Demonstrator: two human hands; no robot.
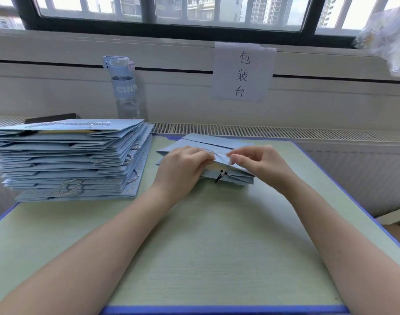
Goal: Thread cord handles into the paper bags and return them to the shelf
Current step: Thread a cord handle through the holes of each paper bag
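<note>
From my end, a flat-folded pale blue paper bag [208,140] lies near the middle of the pale green, faintly grained table [194,246]. My left hand [183,165] curls over the bag's creased top edge and grips it. My right hand [258,164] pinches a twisted whitish cord [218,153] that runs along that edge between both hands. A stiff black cord tip [219,177] hangs below. Just to the left sits a tall stack [69,155] of matching flat bags, rope loops poking out. A clear blue plastic bottle [124,87] stands behind it.
</note>
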